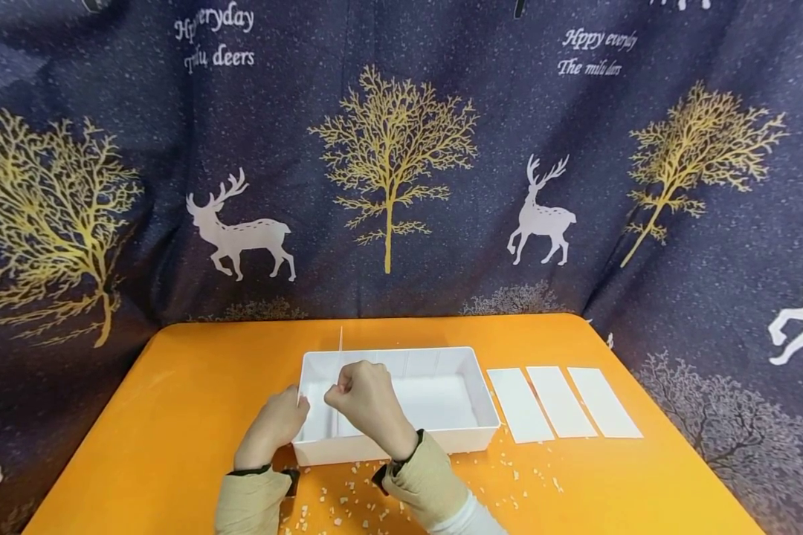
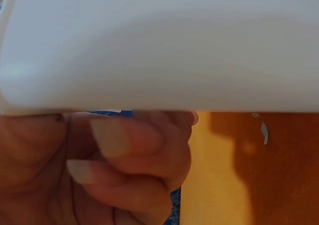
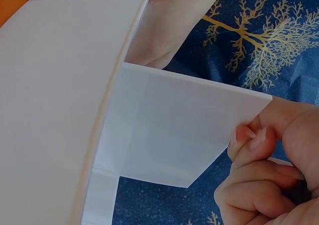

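Note:
A white rectangular plastic box (image 1: 381, 450) sits on the orange table. My left hand (image 1: 276, 423) grips its left end wall at the near corner. In the left wrist view, the curled fingers (image 2: 132, 160) show below the white wall (image 2: 159, 51). My right hand (image 1: 368, 401) is over the left part of the box and pinches a thin white divider panel (image 1: 340, 339). That panel (image 3: 174, 120) stands crosswise in the box near its left end, rising above the rim. In the right wrist view, the right hand's thumb and fingers (image 3: 249, 145) meet at the panel's edge.
Right of the box, three white rectangular panels (image 1: 520, 405) lie side by side on the orange table (image 1: 194, 394). Small white crumbs (image 1: 350, 487) are scattered along the near side. A dark blue curtain (image 1: 401, 297) with deer and trees hangs behind the table.

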A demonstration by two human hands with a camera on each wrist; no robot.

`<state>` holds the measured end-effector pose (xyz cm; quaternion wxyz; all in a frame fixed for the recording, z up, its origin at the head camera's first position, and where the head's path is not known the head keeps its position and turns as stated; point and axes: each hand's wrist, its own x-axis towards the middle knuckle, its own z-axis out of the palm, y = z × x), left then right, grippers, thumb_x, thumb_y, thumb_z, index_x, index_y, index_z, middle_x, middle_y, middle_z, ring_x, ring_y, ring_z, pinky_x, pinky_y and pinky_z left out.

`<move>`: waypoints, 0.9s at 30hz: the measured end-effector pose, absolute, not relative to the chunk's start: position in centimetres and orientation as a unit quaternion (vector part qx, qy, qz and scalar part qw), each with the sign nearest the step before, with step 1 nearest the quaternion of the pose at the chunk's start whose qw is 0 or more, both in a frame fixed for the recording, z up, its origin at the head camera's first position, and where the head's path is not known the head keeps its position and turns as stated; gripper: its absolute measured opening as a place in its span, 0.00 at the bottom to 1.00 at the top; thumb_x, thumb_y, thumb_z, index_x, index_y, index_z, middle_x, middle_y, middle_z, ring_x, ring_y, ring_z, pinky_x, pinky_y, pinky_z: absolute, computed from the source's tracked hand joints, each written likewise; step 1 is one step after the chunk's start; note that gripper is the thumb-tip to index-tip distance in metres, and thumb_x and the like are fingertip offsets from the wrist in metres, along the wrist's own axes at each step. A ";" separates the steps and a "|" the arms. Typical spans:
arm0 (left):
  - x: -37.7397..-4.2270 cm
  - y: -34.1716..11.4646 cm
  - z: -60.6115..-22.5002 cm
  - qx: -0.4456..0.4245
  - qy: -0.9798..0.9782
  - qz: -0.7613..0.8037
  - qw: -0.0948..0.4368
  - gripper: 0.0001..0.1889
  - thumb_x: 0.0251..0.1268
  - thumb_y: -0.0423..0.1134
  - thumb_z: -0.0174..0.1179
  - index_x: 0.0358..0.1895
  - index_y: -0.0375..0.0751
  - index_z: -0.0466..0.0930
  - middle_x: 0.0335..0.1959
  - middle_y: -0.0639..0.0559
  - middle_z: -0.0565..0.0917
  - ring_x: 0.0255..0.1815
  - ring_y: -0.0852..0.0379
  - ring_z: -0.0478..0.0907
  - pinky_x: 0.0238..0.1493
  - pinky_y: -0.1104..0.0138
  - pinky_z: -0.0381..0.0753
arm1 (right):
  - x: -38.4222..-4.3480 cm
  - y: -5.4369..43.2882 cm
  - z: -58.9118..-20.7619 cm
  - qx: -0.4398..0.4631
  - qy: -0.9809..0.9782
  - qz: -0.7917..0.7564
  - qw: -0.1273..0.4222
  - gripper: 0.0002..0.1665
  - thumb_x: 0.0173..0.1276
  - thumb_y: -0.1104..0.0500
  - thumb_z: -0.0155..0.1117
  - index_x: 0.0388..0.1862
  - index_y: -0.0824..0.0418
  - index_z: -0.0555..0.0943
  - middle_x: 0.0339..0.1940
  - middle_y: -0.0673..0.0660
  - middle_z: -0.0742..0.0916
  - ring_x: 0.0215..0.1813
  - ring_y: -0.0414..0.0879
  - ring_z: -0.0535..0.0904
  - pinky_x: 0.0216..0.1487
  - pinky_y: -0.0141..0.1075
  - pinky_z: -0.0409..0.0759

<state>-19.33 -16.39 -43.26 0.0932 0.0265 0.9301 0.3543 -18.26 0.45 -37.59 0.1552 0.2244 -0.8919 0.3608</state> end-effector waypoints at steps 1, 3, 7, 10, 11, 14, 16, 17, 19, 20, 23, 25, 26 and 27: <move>-19.3 -16.4 -43.2 0.027 0.930 0.353 0.093 0.25 0.75 0.37 0.42 0.65 0.18 0.59 0.27 0.43 0.71 0.24 0.53 0.70 0.23 0.65 0.67 | -18.2 0.4 -37.6 0.224 -0.892 0.361 0.154 0.18 0.44 0.70 0.59 0.07 0.55 0.65 0.09 0.42 0.61 0.15 0.31 0.49 0.19 0.22 0.48; -19.4 -16.4 -43.2 0.029 0.933 0.348 0.089 0.25 0.74 0.37 0.42 0.64 0.18 0.60 0.30 0.42 0.73 0.26 0.53 0.72 0.25 0.65 0.69 | -18.2 0.4 -37.5 0.223 -0.893 0.359 0.153 0.17 0.44 0.69 0.59 0.07 0.55 0.65 0.08 0.42 0.61 0.15 0.31 0.49 0.19 0.22 0.49; -19.4 -16.4 -43.1 0.030 0.934 0.344 0.087 0.25 0.74 0.36 0.42 0.64 0.17 0.60 0.34 0.39 0.75 0.28 0.53 0.72 0.26 0.65 0.70 | -18.2 0.4 -37.4 0.223 -0.894 0.358 0.151 0.18 0.45 0.69 0.59 0.07 0.54 0.64 0.08 0.42 0.61 0.15 0.32 0.48 0.19 0.22 0.49; -19.4 -16.4 -43.2 0.029 0.932 0.349 0.089 0.25 0.74 0.37 0.42 0.64 0.17 0.59 0.32 0.40 0.75 0.26 0.53 0.72 0.25 0.65 0.69 | -18.2 0.5 -37.3 0.225 -0.893 0.360 0.149 0.18 0.45 0.69 0.59 0.07 0.54 0.64 0.08 0.43 0.60 0.15 0.32 0.48 0.20 0.22 0.49; -19.4 -16.4 -43.2 0.029 0.931 0.352 0.090 0.25 0.74 0.37 0.42 0.64 0.17 0.60 0.31 0.40 0.74 0.26 0.53 0.72 0.24 0.65 0.69 | -18.2 0.5 -37.3 0.226 -0.893 0.360 0.149 0.19 0.45 0.69 0.59 0.07 0.54 0.64 0.08 0.43 0.60 0.15 0.32 0.48 0.20 0.23 0.49; -19.3 -16.4 -43.2 0.031 0.928 0.360 0.088 0.25 0.74 0.37 0.42 0.64 0.18 0.60 0.28 0.42 0.72 0.25 0.53 0.71 0.23 0.66 0.68 | -18.1 0.5 -37.2 0.227 -0.892 0.361 0.150 0.18 0.45 0.70 0.59 0.07 0.54 0.64 0.08 0.43 0.61 0.15 0.32 0.48 0.20 0.22 0.49; -19.2 -16.5 -43.2 0.030 0.927 0.365 0.087 0.24 0.74 0.37 0.43 0.63 0.18 0.61 0.28 0.42 0.72 0.25 0.53 0.71 0.23 0.66 0.68 | -18.1 0.5 -37.1 0.226 -0.893 0.360 0.150 0.18 0.45 0.69 0.59 0.07 0.55 0.65 0.08 0.43 0.62 0.15 0.32 0.48 0.19 0.22 0.49; -19.2 -16.5 -43.3 0.031 0.926 0.366 0.087 0.24 0.74 0.37 0.43 0.63 0.18 0.61 0.28 0.43 0.72 0.25 0.53 0.72 0.23 0.66 0.68 | -18.1 0.5 -37.1 0.225 -0.893 0.360 0.151 0.17 0.45 0.69 0.59 0.07 0.55 0.65 0.08 0.42 0.62 0.15 0.31 0.49 0.19 0.22 0.49; -19.2 -16.5 -43.3 0.030 0.925 0.369 0.088 0.24 0.75 0.37 0.43 0.64 0.19 0.60 0.30 0.42 0.73 0.26 0.53 0.72 0.23 0.65 0.68 | -18.1 0.5 -37.1 0.223 -0.893 0.361 0.150 0.17 0.45 0.69 0.59 0.07 0.55 0.66 0.08 0.42 0.62 0.15 0.31 0.49 0.19 0.22 0.49; -19.2 -16.5 -43.3 0.029 0.924 0.370 0.090 0.24 0.75 0.37 0.43 0.64 0.19 0.60 0.30 0.42 0.73 0.26 0.53 0.72 0.23 0.65 0.68 | -18.1 0.5 -37.1 0.223 -0.893 0.361 0.150 0.17 0.45 0.69 0.59 0.07 0.55 0.66 0.08 0.42 0.62 0.15 0.31 0.48 0.19 0.22 0.49; -19.2 -16.5 -43.4 0.026 0.924 0.371 0.093 0.24 0.75 0.37 0.43 0.64 0.19 0.60 0.31 0.41 0.73 0.26 0.53 0.72 0.24 0.66 0.69 | -18.1 0.5 -37.1 0.223 -0.893 0.360 0.151 0.17 0.45 0.69 0.59 0.07 0.55 0.65 0.08 0.42 0.61 0.15 0.31 0.48 0.20 0.22 0.49; -19.2 -16.5 -43.4 0.025 0.924 0.370 0.094 0.25 0.75 0.37 0.43 0.65 0.18 0.59 0.29 0.42 0.72 0.24 0.54 0.71 0.23 0.66 0.68 | -18.1 0.5 -37.0 0.224 -0.893 0.360 0.153 0.17 0.45 0.70 0.58 0.07 0.55 0.65 0.08 0.42 0.61 0.15 0.31 0.48 0.20 0.22 0.49; -19.2 -16.5 -43.4 0.024 0.925 0.369 0.094 0.25 0.75 0.37 0.43 0.65 0.18 0.59 0.28 0.43 0.71 0.24 0.54 0.70 0.23 0.66 0.68 | -18.1 0.5 -37.0 0.224 -0.892 0.360 0.154 0.17 0.45 0.70 0.58 0.07 0.55 0.65 0.08 0.42 0.61 0.15 0.31 0.48 0.19 0.22 0.49; -19.2 -16.5 -43.4 0.024 0.925 0.368 0.094 0.26 0.75 0.37 0.43 0.65 0.18 0.59 0.27 0.43 0.70 0.23 0.54 0.70 0.23 0.66 0.67 | -18.1 0.5 -37.0 0.225 -0.892 0.361 0.155 0.17 0.45 0.70 0.59 0.07 0.55 0.65 0.08 0.42 0.61 0.15 0.31 0.48 0.20 0.22 0.49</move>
